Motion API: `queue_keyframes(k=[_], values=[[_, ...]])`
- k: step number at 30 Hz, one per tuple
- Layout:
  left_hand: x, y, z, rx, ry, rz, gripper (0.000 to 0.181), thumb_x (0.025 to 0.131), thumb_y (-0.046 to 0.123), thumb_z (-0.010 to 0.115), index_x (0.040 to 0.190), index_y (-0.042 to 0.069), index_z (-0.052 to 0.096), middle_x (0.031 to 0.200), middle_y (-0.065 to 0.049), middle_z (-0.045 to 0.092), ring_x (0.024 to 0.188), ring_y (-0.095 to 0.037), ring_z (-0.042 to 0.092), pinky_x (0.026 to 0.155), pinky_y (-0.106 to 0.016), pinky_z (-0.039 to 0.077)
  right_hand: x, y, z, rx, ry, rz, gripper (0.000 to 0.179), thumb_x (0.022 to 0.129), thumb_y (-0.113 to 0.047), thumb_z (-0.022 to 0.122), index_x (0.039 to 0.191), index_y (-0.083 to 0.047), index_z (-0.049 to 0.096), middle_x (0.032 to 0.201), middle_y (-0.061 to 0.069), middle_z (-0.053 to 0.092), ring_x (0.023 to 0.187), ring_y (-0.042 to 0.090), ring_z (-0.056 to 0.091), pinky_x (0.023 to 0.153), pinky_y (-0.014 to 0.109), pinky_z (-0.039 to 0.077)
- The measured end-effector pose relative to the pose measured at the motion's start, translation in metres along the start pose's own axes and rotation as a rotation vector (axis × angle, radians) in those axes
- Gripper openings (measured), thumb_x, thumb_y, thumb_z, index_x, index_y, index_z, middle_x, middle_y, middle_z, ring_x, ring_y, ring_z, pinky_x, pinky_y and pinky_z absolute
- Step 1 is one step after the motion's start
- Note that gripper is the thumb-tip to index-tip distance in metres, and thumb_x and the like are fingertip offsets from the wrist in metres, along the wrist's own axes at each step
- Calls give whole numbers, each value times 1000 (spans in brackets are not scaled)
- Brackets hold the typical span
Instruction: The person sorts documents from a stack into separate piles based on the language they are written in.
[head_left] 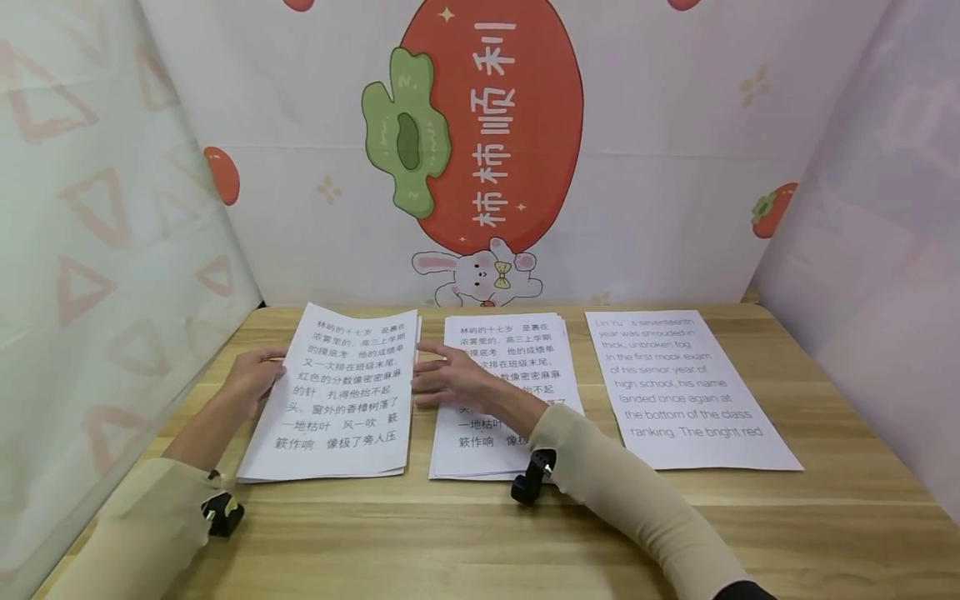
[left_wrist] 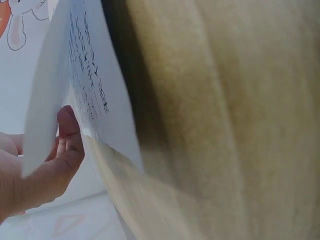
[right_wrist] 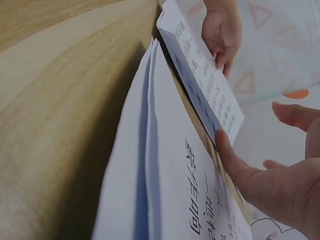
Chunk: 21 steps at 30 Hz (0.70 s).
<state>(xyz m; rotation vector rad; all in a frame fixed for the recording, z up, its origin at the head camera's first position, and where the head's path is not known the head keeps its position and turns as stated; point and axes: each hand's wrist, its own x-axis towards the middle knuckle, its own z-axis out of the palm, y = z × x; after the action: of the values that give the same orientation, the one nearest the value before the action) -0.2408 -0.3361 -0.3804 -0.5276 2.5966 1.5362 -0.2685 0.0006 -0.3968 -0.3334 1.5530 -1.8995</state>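
A printed sheet of paper (head_left: 341,392) with Chinese text tops the left pile, its far edge bowed. My left hand (head_left: 255,379) grips this sheet's left edge. In the left wrist view the left hand (left_wrist: 55,165) has fingers under the raised sheet (left_wrist: 45,95), above another printed sheet (left_wrist: 100,75). My right hand (head_left: 457,379) reaches across the middle pile (head_left: 480,458), its fingers extended to the left pile's right edge. In the right wrist view a fingertip of the right hand (right_wrist: 270,175) is right at that edge, with the thumb spread away.
A sheet with English text (head_left: 690,392) lies on the right side of the wooden table (head_left: 450,542). Behind the table hangs a white backdrop (head_left: 652,208) with a large red persimmon print. Pale curtains (head_left: 97,208) close in both sides.
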Motion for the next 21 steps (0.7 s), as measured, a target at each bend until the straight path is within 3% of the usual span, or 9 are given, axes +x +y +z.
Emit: queue_keyframes(k=[6,13,17,21], values=[[1,1,1,-4,-30,-20,53,105,7,42,153,-15,33,142,-33,51,87,-8,61,71,-19,54,-2,-1,-2,-3,9,17,86,93,10,64,165,-11,24,155,27,41,130,42,57,108,49,53],[1,1,4,-25,4,-62,57,103,13,47,151,-15,36,156,-32,36,109,-21,56,80,-20,49,-4,-2,-3,-34,-10,14,82,95,5,63,165,-10,23,155,28,42,128,39,60,108,48,53],[1,4,4,-26,-12,-72,58,104,16,47,152,-14,36,157,-31,35,120,-29,52,87,-26,49,-4,-2,-4,-29,-18,14,83,94,4,62,165,-10,22,155,29,41,131,42,57,109,49,52],[0,8,4,-13,-33,-81,60,105,19,46,152,-15,35,152,-31,40,118,-29,54,87,-27,51,-5,-2,-4,-16,-16,18,84,94,4,62,166,-12,21,156,29,40,132,45,56,110,51,51]])
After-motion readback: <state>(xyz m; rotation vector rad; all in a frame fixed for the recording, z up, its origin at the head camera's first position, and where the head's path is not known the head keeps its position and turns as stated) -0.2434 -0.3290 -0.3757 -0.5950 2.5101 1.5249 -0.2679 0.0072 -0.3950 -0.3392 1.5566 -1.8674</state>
